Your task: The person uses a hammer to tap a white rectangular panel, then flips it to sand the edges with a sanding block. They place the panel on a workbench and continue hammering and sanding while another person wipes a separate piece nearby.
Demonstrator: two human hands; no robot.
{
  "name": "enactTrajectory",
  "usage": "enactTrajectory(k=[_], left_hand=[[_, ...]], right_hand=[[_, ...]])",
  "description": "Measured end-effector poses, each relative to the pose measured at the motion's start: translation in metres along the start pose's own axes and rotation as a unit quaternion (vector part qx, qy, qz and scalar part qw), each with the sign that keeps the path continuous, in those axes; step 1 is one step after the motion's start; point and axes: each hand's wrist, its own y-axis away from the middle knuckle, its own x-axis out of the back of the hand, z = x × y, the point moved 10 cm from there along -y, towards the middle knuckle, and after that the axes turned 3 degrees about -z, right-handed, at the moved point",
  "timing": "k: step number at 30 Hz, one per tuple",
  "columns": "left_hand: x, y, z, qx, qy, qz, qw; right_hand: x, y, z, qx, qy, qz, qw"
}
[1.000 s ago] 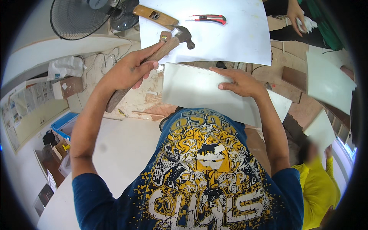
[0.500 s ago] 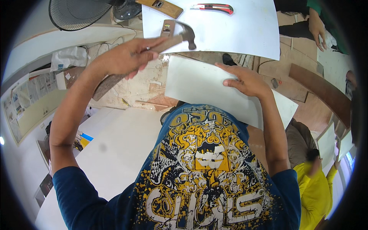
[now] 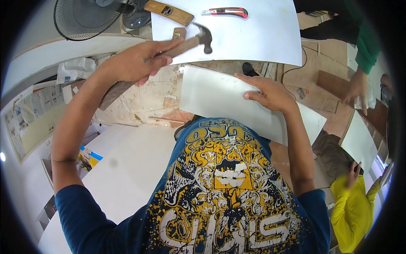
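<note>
My left hand [image 3: 134, 62] is wrapped round the wooden handle of a claw hammer [image 3: 186, 45]. The dark head points away from me, over the near edge of the white table. The handle's other end slants down past my wrist. My right hand [image 3: 272, 92] grips the far edge of a long white board [image 3: 211, 91], thumb on its face and the other fingers partly hidden. The board lies slantwise across in front of my body, below the hammer and apart from it.
On the white table [image 3: 266, 34] are a wooden hand plane [image 3: 169, 12], a smaller wooden plane [image 3: 179, 32] and a red-black utility knife [image 3: 226, 12]. A fan [image 3: 86, 17] stands far left. At right, a green-sleeved person reaches down; a yellow-shirted person [image 3: 353, 211] holds another white board [image 3: 359, 142].
My view has shifted slightly; both my hands keep their holds. The green-sleeved person's hand has moved down and right. The yellow-shirted person's board has come further into view.
</note>
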Motion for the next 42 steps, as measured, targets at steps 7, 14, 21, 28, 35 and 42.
enactTrajectory(k=[7,14,21,28,35,42], left_hand=[[0.002,-0.001,0.021,-0.05,-0.04,0.001,0.998],[-0.011,-0.004,0.017,-0.025,-0.045,-0.037,0.998],[-0.021,-0.006,0.003,-0.028,-0.04,-0.046,0.998],[-0.022,-0.005,0.0,-0.041,-0.044,-0.05,0.997],[-0.026,-0.008,-0.005,-0.05,-0.035,-0.044,0.997],[-0.027,-0.009,0.004,-0.084,-0.04,-0.034,0.995]], right_hand=[[0.005,0.004,-0.005,-0.012,0.02,0.003,1.0],[0.002,0.002,-0.004,-0.029,0.029,0.002,0.999],[0.001,0.002,-0.001,-0.027,-0.008,-0.007,1.0],[0.001,-0.002,-0.002,-0.05,0.011,-0.033,0.998],[-0.001,-0.002,0.003,-0.033,-0.008,-0.017,0.999],[0.003,-0.003,0.006,-0.005,-0.036,-0.003,0.999]])
